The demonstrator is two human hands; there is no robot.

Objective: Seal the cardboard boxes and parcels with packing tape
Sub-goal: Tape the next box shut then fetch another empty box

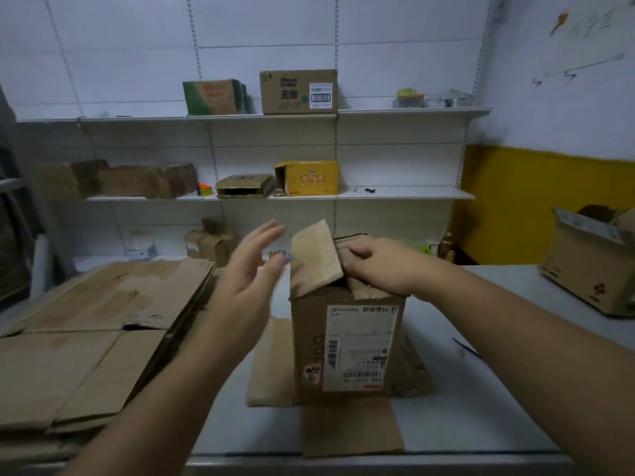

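A brown cardboard box (347, 348) with a white shipping label stands upright on the white table (481, 389), its bottom flaps spread flat on the table. Its left top flap (314, 257) sticks up at a slant. My right hand (378, 266) lies on the box's top right, fingers curled over a folded-in flap and pressing it down. My left hand (251, 266) hovers just left of the raised flap, fingers straight, holding nothing. No tape roll is visible.
A stack of flattened cardboard (86, 338) covers the table's left side. An open carton (591, 262) sits at the far right, with a thin dark tool (467, 348) lying near my right forearm. Wall shelves (405, 194) behind hold several boxes.
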